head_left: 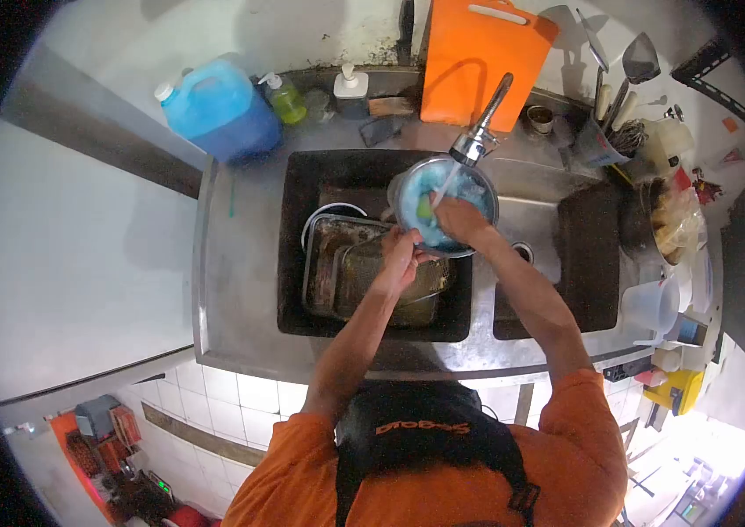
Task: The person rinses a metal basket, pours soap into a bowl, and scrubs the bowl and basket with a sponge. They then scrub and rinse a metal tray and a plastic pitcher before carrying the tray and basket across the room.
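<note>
Grips a round silver metal pot (pixel 397 195) at its seven o'clock rim with the bare left hand (pixel 401 255). Holds a yellow-green sponge-like pad (pixel 425 207) in the pale blue suds inside with the bare right hand (pixel 459 220). Has, measured from the pot, a curved chrome faucet (pixel 475 140) running at one o'clock, stained rectangular metal trays (pixel 324 253) between seven and eight, a large blue plastic jug (pixel 227 123) at ten, and an orange cutting board (pixel 456 75) past twelve, leaning against the wall.

Head camera: above and behind left grip (pixel 401 256) and right grip (pixel 462 220)
Facing: forward and down
Nearness: close, both mid-view
</note>
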